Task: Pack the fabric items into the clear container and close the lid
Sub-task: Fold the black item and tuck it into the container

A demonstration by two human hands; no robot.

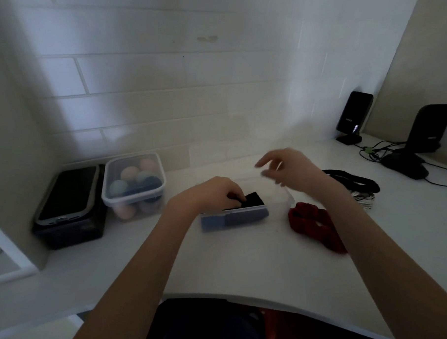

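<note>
— Where's the clear container right now?

— In the middle of the desk (247, 265), right in front of me. The clear container (277, 200) sits open, with a black cloth (254, 200) lying in it and something blue (233, 220) showing through its near wall.

— And your hands?

— My left hand (215, 192) reaches down into it, fingertips pinching the black cloth at its left edge. My right hand (291, 166) hovers above the far side of the container, fingers spread and loosely bent, gripping nothing (it's blurred, so I can't say more than that).

— What else is waiting?

— A red fabric piece (314, 224) lies on the desk just right of the container, partly under my right forearm. Farther right are a black band (356, 180) and a black-and-white striped piece (367, 199) beside it.

— And on the left?

— A lidded tub of coloured balls (133, 184) against the wall, next to a black box (71, 224) with a phone (67, 192) resting on top.
</note>
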